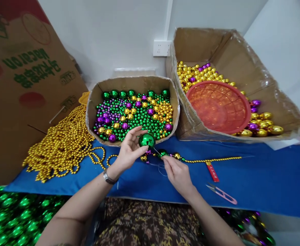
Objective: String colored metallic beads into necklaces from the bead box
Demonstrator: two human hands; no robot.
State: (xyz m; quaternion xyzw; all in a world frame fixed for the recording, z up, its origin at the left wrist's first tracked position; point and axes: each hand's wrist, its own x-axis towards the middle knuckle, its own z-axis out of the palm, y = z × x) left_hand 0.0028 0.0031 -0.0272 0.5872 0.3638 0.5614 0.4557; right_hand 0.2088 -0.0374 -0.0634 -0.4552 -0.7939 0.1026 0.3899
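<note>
My left hand point(132, 147) is closed around a large shiny green bead point(147, 140), held up just in front of the box of beads. A thin, straight needle point(157, 151) runs from this bead to the pinched fingertips of my right hand point(175, 171). Loose clear thread point(161, 168) curls below, between the hands. Behind my right fingertips lies another green bead point(162, 152), part of a strand with purple and gold beads. That strand continues right as a gold bead chain point(213, 160) with a red tag point(212, 172) on it.
Pink-handled thread snips point(222, 193) lie on the blue tablecloth point(272, 177). A cardboard box point(88, 118) of mixed beads stands ahead. The bigger box point(267, 78) at right holds gold beads and a red basket point(217, 106). Gold bead chains point(60, 143) are heaped at left.
</note>
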